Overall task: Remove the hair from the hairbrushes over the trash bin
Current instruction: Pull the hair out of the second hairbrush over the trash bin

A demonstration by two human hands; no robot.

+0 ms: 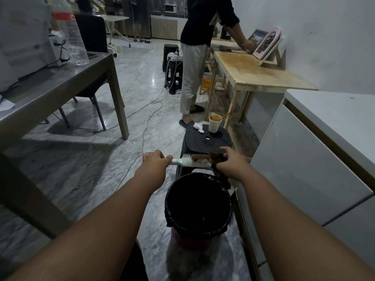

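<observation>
Head view: both bare arms reach forward over a trash bin (197,201) lined with a black bag, standing on the marble floor (142,82) just beside a white counter (324,151). The left hand (155,159) is closed in a fist around the handle of a white hairbrush (189,161), which lies level and crosswise, bristles pointing up and away from the camera, above the far rim of the bin. The right hand (231,159) is curled at the brush's far end, its fingers pinched on a clump of brown hair (205,158) that sits tangled in the bristles and trails under the palm; how tightly the fingers close cannot be told, as the hair hides their tips. Behind the brush stands a dark plastic stool (206,138) carrying a paper cup (215,123) with a stick in it and a crumpled white tissue (198,127). Farther off another person (194,57) stands at a wooden counter (257,72), touching a picture frame (265,43). To the left a grey counter (60,82) holds a clear plastic bottle (75,39).
</observation>
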